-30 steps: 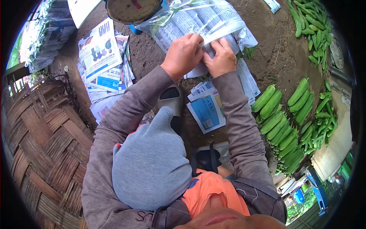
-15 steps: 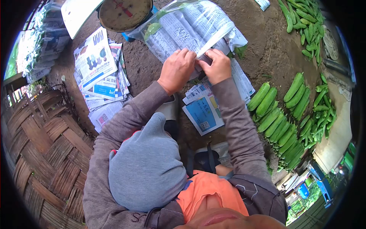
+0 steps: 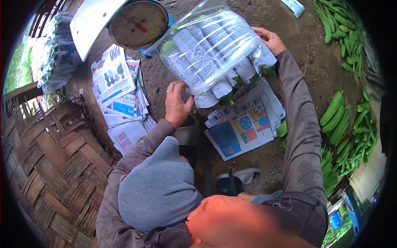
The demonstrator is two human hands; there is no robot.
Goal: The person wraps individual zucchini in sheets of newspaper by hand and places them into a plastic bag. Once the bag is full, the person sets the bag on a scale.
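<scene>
The bag (image 3: pixel 211 45) of paper-wrapped rolls (image 3: pixel 221 87) hangs over the ground (image 3: pixel 157 78) by the scale (image 3: pixel 138 22), its long axis running far-left to near-right. Left hand (image 3: pixel 177 105) fingers pinch its near-left corner. The right hand (image 3: pixel 269 39) cups the far-right side, its grip hidden.

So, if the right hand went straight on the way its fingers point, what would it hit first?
The bag of paper-wrapped bundles: the right hand rests against its far side, fingers pointing into it. The scale lies beyond, depth unclear.
</scene>
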